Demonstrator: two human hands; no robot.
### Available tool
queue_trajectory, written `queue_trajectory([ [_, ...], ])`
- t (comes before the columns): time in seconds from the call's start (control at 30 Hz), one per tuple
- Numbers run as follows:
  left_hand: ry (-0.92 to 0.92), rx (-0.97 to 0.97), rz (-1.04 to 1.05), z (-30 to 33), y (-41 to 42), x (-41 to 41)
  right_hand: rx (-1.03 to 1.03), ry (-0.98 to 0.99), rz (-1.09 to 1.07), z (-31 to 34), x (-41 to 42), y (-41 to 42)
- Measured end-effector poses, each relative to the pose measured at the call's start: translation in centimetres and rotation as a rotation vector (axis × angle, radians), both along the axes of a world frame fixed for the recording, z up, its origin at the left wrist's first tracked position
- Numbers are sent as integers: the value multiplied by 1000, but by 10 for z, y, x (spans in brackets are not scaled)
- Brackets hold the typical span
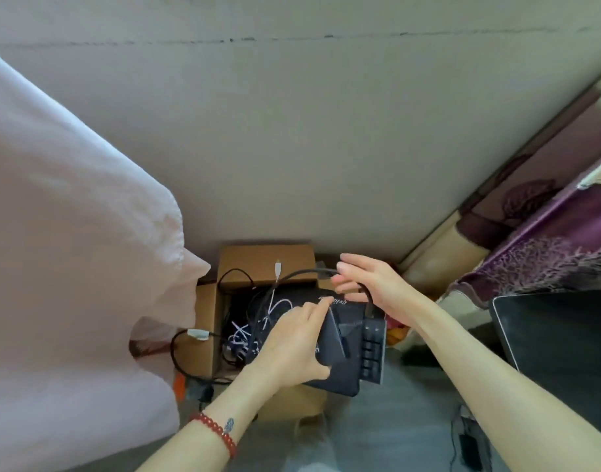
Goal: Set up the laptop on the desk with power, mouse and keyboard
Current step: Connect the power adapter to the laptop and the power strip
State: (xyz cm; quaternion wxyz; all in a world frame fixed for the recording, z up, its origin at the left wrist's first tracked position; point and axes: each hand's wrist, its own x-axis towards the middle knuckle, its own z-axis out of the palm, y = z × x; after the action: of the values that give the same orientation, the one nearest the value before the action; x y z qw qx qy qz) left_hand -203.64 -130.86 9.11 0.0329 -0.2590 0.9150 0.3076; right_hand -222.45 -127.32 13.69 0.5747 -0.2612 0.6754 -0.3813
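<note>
Black keyboard [372,349], brown cardboard box [265,264]

We see the left hand [294,338] gripping a dark pad [336,338] together with a black keyboard [373,345] above an open cardboard box [265,264] of tangled cables. The right hand [370,281] pinches a black cable [302,274]. A dark laptop [558,332] lies at the right, and a red bead bracelet [217,434] circles the left wrist.

A black keyboard [372,349] stands tilted above the open cardboard box [265,264], a dark pad [340,338] against it, its black cable [302,274] arcing upward. A dark laptop [558,335] lies at the right edge.
</note>
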Motion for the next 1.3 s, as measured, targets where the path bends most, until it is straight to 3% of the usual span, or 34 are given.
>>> queue_trajectory([
  [0.1, -11, -103, -133, 9, 3, 0, 20, 312, 239, 25, -2, 3],
  [0.17, 8, -140, -166, 23, 4, 2, -5, 447, 247, 40, -2, 11],
  [0.33, 132, -305, -158, 58, -11, 4, -54, 593, 46, 68, -15, 26],
  [0.47, 220, -575, -150, 96, -23, -12, -205, 741, -20, 102, -30, 32],
  [0.63, 310, -802, -58, 164, -35, -40, -434, 895, -259, 161, -45, 36],
  [1.03, 659, -963, -55, 341, 11, -128, -1034, 1058, -673, 334, -87, 115],
  [1.3, 788, -1067, -75, 448, 91, -176, -1235, 1131, -875, 436, -113, 206],
])
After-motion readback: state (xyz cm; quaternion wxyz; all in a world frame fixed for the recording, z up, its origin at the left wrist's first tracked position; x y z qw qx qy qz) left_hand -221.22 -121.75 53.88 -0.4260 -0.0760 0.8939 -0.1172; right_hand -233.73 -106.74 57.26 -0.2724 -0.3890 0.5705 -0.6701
